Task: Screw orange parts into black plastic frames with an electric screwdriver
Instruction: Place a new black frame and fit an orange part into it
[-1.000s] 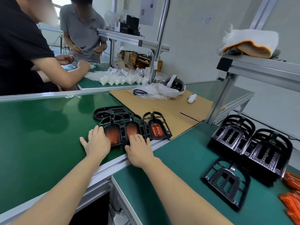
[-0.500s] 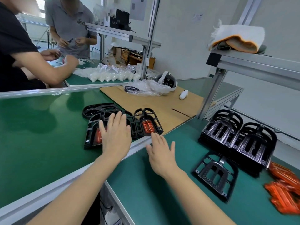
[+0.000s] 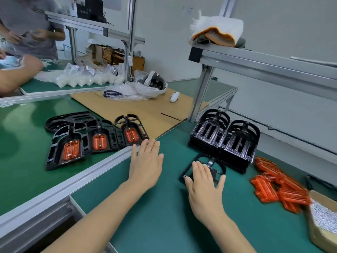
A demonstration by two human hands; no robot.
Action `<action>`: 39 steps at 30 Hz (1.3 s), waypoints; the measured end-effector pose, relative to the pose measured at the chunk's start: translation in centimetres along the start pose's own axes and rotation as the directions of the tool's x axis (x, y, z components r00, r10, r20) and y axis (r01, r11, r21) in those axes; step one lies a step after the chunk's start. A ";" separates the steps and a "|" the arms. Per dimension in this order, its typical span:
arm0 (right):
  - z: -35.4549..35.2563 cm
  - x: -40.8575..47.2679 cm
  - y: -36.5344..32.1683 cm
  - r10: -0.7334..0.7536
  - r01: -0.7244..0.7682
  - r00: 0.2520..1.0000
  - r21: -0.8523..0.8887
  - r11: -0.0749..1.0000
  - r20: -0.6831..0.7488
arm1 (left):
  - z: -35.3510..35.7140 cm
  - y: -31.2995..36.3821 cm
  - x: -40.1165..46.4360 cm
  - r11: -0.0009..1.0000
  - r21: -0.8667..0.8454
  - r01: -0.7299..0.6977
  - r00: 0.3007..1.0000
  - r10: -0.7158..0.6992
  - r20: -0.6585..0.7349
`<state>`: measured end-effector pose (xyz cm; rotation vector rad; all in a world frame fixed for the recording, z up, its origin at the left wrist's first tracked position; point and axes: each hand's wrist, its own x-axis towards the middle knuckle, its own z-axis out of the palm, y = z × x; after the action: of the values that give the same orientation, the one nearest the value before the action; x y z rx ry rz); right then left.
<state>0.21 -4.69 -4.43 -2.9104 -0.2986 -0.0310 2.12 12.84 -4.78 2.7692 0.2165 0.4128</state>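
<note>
A: Three black latticed frames point(image 3: 94, 141) on the left mat, each with a glossy orange insert point(image 3: 99, 142).

B: Right hand point(image 3: 204, 179), fingers spread flat, on one bare frame point(image 3: 217, 167); left hand point(image 3: 145, 163) flat, holding nothing. Two frame stacks point(image 3: 226, 141), ribbed orange pile point(image 3: 277, 185) right.

Three black frames point(image 3: 98, 141) sit in a row left of the aluminium rail point(image 3: 102, 167), each with one orange part point(image 3: 71, 149) in it, so three fitted. One more frame point(image 3: 71, 118) lies behind them with no orange in it. Right of the rail: one loose frame point(image 3: 215, 165) and two stacks point(image 3: 224, 139) of frames; can't count how many per stack. Orange pile point(image 3: 279, 187) is too blurry to count. Two hands point(image 3: 145, 165) on this side, one headset point(image 3: 152, 84), one folded cloth point(image 3: 217, 31), one cardboard sheet point(image 3: 145, 108).
</note>
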 end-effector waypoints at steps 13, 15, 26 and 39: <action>0.8 -1.3 3.7 0.016 -0.015 1.000 -0.021 1.000 0.023 | 2.3 3.6 -0.2 0.990 -0.124 -0.067 0.974 0.092 0.207; 0.8 -1.3 3.9 0.010 -0.009 1.000 -0.021 1.000 0.020 | 3.1 5.0 -0.7 0.981 -0.175 -0.077 0.962 0.119 0.246; 0.8 -1.8 3.8 0.092 -0.092 0.996 0.011 0.996 0.003 | 3.5 8.3 -1.4 0.974 -0.221 -0.050 0.941 0.120 0.315; -1.9 -6.0 8.2 0.136 0.033 0.967 0.640 0.768 -0.214 | 2.5 13.0 -3.9 0.495 -0.837 0.236 0.965 -0.018 0.261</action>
<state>-3.96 -14.14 -4.55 -2.1924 -0.1418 -0.2372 0.48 -0.78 -3.52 1.7338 0.1071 0.0993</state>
